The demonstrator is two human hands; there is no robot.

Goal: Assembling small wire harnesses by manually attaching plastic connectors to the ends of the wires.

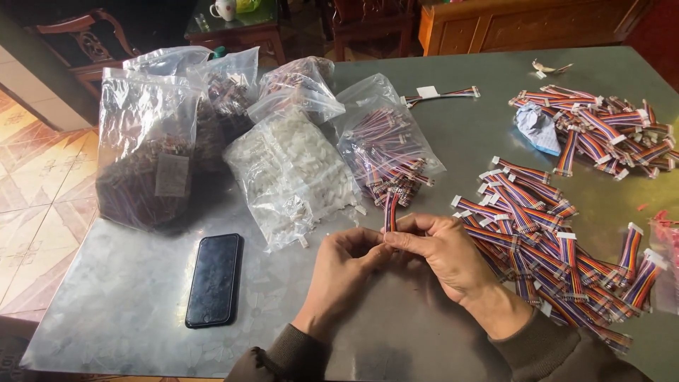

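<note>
Both my hands meet over the grey metal table (127,283) near its front edge. My right hand (442,255) pinches a short multicoloured ribbon cable (390,205) that sticks upward from my fingers. My left hand (346,265) holds the cable's lower end, fingertips touching the right hand's. Whether a small white connector sits between the fingers is hidden. A heap of finished ribbon cables with white connectors (544,240) lies just right of my right hand.
A black phone (213,279) lies face up at the left front. Clear bags stand behind: one of white connectors (293,173), one of cables (382,145), darker ones (148,152) at left. Another cable heap (608,131) sits far right. Wooden furniture stands beyond the table.
</note>
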